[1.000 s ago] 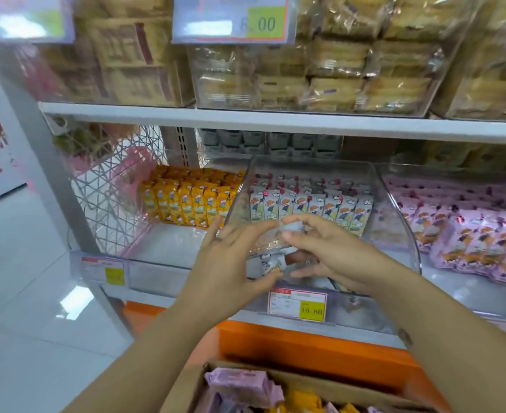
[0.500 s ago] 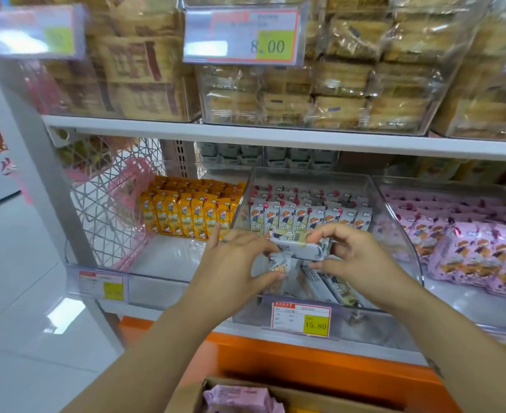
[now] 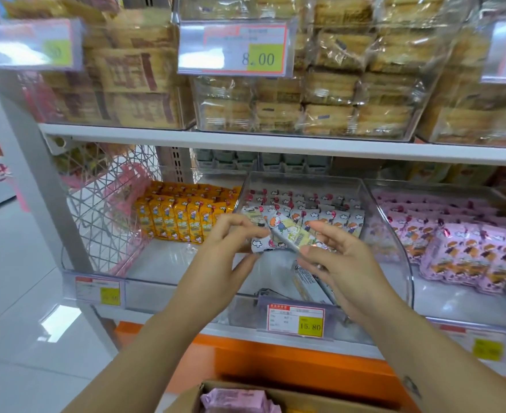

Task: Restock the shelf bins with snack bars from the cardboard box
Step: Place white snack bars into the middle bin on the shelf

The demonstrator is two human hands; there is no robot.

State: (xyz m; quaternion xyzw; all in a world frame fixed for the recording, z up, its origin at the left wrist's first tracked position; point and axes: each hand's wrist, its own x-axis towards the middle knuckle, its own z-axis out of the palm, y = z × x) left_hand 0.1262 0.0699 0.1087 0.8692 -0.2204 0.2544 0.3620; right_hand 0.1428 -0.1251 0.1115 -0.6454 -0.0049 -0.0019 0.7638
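Head view: white snack bars (image 3: 287, 231) held over the clear bin (image 3: 390, 234)

Left-hand grip (image 3: 231, 242) and right-hand grip (image 3: 335, 257) each pinch an end of a fanned bunch of bars, just above the bin's front half. More white bars stand in rows at the bin's back. Below the bin sits the cardboard box (image 3: 320, 394), with pink packets (image 3: 234, 397) inside.

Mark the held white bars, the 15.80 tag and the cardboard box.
white bars (image 3: 290, 234): head view, top bar's wrapper.
15.80 tag (image 3: 296, 319): head view, tag's middle.
cardboard box (image 3: 184, 399): head view, left flap.
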